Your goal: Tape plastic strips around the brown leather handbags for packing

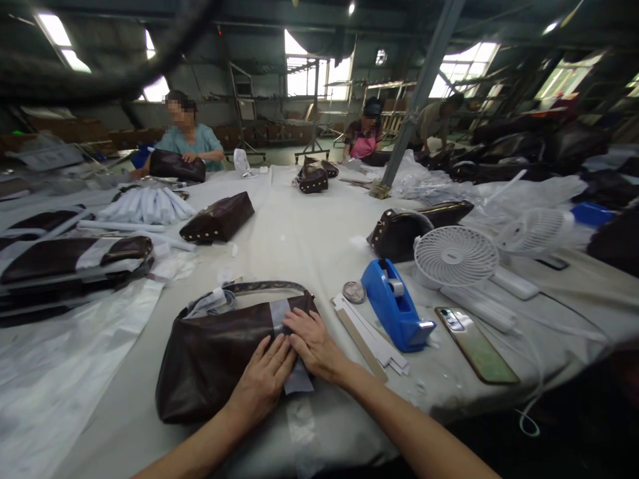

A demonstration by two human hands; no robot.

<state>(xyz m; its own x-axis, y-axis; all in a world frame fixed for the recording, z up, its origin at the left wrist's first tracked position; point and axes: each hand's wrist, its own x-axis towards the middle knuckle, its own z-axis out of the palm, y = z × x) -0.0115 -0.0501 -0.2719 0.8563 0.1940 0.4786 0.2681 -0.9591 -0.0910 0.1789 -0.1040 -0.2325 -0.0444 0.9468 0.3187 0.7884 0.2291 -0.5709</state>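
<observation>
A dark brown leather handbag (210, 359) lies on the cloth-covered table in front of me, its strap (269, 286) looped along the far side. Across its right part runs a pale wrapping strip (279, 313), whose loose end hangs past the near edge. My left hand (264, 372) rests flat on the bag beside the strip, fingers stretched out. Touching it, my right hand (314, 342) lies with spread fingers over the strip and the bag's right end. Both palms face down, so what is under them is hidden.
Right of the bag are a blue tape dispenser (397, 306), white card strips (372, 336), a phone (476, 346) and a white fan (455, 256) with a cable. Wrapped bags (74, 259) and white paper rolls (144, 205) lie left. Several people work beyond, near a metal post (424, 86).
</observation>
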